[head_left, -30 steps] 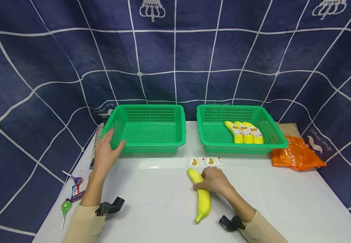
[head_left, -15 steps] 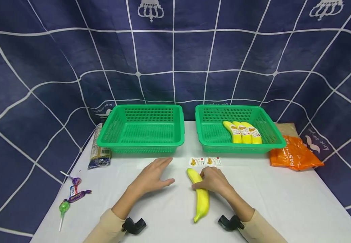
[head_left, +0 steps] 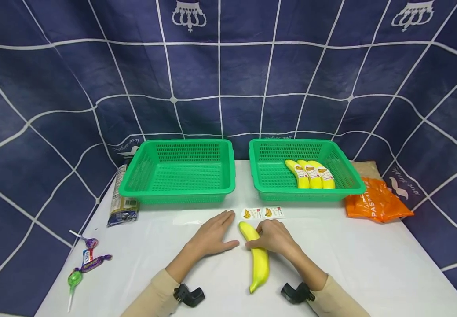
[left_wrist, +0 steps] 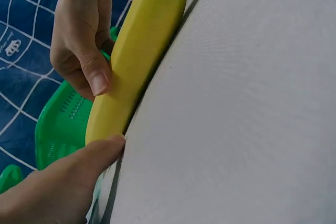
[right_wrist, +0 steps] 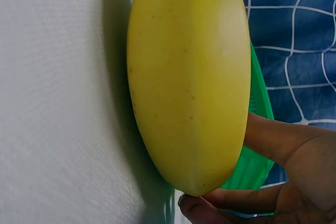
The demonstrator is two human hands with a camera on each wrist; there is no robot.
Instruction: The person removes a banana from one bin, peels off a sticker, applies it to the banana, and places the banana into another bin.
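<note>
A yellow banana (head_left: pixel 261 268) lies on the white table, its upper end near a strip of banana stickers (head_left: pixel 261 213). My right hand (head_left: pixel 273 237) holds the banana from the right, thumb across its upper part and fingers at its far side; the right wrist view shows the banana's spotted skin (right_wrist: pixel 189 77) close up. My left hand (head_left: pixel 212 235) lies palm down just left of the banana, fingers extended toward the strip's left end. In the left wrist view the left thumb (left_wrist: pixel 79 169) points at the banana's end.
A green basket (head_left: pixel 177 193) stands back left. The right green basket (head_left: pixel 311 193) contains three stickered bananas (head_left: pixel 314 177). An orange pasta bag (head_left: pixel 376 200) lies far right, a dark packet (head_left: pixel 123 207) at left, and lollipops and wrapped candy (head_left: pixel 93 263) near the left edge.
My left hand has moved from the left basket's side rightward to beside the banana and sticker strip. My right hand stays on the banana. The head view has shifted slightly.
</note>
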